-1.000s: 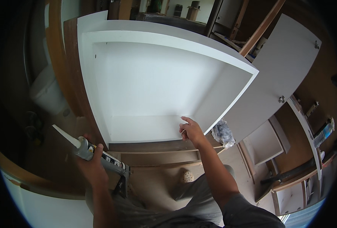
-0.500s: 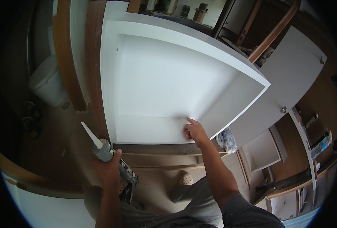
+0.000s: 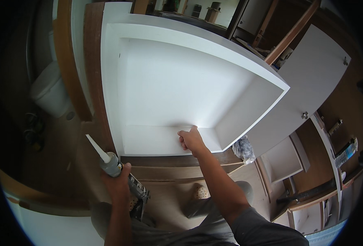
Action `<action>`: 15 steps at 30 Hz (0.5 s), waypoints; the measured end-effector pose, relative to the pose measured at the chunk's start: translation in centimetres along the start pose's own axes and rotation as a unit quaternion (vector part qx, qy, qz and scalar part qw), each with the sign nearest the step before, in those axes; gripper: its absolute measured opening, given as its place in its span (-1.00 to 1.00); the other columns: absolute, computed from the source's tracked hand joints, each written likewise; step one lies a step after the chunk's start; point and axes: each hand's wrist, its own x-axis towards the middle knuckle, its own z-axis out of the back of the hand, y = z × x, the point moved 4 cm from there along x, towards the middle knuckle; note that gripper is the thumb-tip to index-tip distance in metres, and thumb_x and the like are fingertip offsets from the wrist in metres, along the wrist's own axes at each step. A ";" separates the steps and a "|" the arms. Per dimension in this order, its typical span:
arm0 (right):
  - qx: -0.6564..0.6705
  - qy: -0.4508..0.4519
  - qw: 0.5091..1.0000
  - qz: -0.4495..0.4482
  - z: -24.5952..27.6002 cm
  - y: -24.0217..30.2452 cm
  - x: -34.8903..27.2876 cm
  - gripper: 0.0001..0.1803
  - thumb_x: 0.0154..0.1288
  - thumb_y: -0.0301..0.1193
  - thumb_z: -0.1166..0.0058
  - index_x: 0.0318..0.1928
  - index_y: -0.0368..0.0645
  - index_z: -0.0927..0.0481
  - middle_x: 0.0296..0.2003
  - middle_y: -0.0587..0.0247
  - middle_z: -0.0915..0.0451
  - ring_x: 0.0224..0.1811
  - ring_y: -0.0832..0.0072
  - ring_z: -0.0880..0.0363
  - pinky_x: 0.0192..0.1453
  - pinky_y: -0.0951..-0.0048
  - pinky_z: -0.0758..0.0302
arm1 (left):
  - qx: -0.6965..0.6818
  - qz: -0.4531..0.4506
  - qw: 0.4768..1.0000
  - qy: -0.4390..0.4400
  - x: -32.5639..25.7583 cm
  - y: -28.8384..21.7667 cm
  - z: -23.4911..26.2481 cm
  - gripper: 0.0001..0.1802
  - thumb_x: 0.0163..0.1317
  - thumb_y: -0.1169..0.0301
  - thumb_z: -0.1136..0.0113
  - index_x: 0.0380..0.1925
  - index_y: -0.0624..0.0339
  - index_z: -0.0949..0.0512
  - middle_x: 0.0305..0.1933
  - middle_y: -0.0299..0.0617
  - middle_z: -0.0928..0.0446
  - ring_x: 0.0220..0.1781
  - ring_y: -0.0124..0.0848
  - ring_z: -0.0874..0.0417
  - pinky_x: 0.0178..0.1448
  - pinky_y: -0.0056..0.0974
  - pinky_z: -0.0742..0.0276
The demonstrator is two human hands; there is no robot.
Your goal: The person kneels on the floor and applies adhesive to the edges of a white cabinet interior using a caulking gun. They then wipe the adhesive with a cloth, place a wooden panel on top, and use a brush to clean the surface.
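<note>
A caulking gun (image 3: 112, 167) was held outside the front left corner of a white cabinet (image 3: 169, 82).

The gun's body was wrapped by the left hand (image 3: 116, 181), its nozzle (image 3: 98, 148) tilted up and left. The cabinet's floor was reached over by the right hand (image 3: 192, 141), fingers partly curled near the back edge; whether anything was pinched could not be told. A bag (image 3: 243, 149) was left by the front right corner.

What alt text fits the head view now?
A person's right hand reaches into an open white cabinet, near its lower back edge, while the left hand holds a caulking gun, its white nozzle pointing up and left. Crumpled plastic lies beside the cabinet's lower right corner; a white toilet stands at far left.
</note>
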 end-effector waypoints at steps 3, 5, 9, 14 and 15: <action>-0.013 -0.001 1.000 -0.001 -1.1 0.4 -0.4 -0.11 0.36 -0.42 -0.19 0.37 -0.65 0.15 -0.46 0.16 -0.52 -0.63 0.50 -0.42 -0.61 0.42 -0.40 | -0.004 0.005 1.000 0.007 -0.1 0.0 0.0 -0.31 0.09 0.51 -0.50 0.25 0.29 -0.45 0.01 -0.23 -0.53 -0.01 -0.40 -0.59 0.16 -0.24 -0.52; -0.024 0.007 1.000 -0.004 -1.8 0.8 -0.6 0.01 0.36 -0.43 -0.17 0.41 -0.71 0.32 -0.46 0.15 -0.52 -0.63 0.49 -0.42 -0.61 0.42 -0.41 | -0.006 0.003 1.000 0.002 -0.1 -0.1 0.0 -0.33 0.09 0.51 -0.50 0.24 0.29 -0.46 0.00 -0.24 -0.53 -0.02 -0.40 -0.59 0.16 -0.24 -0.51; -0.041 0.032 0.999 -0.011 -3.8 1.3 -0.8 0.19 0.36 -0.42 -0.14 0.44 -0.70 0.62 -0.46 0.10 -0.58 -0.60 0.44 -0.49 -0.57 0.38 -0.49 | 0.000 -0.005 1.000 0.006 -0.1 -0.2 0.0 -0.35 0.10 0.52 -0.49 0.21 0.28 -0.46 -0.03 -0.25 -0.52 -0.04 -0.41 -0.58 0.15 -0.24 -0.51; -0.016 0.034 0.999 -0.004 -6.3 1.9 -1.1 0.26 0.36 -0.41 -0.14 0.41 -0.67 0.75 -0.50 0.15 -0.56 -0.62 0.43 -0.47 -0.58 0.36 -0.48 | -0.003 -0.004 1.000 0.018 -0.1 -0.4 0.0 -0.36 0.10 0.53 -0.49 0.20 0.27 -0.47 -0.04 -0.26 -0.52 -0.04 -0.43 -0.57 0.14 -0.25 -0.51; -0.013 0.044 0.999 -0.002 -6.9 2.1 -1.3 0.26 0.36 -0.41 -0.14 0.41 -0.66 0.76 -0.51 0.16 -0.55 -0.62 0.44 -0.47 -0.59 0.36 -0.48 | 0.001 0.007 1.000 0.014 -0.1 -0.3 0.0 -0.36 0.10 0.53 -0.49 0.20 0.27 -0.47 -0.04 -0.26 -0.52 -0.04 -0.43 -0.57 0.14 -0.25 -0.51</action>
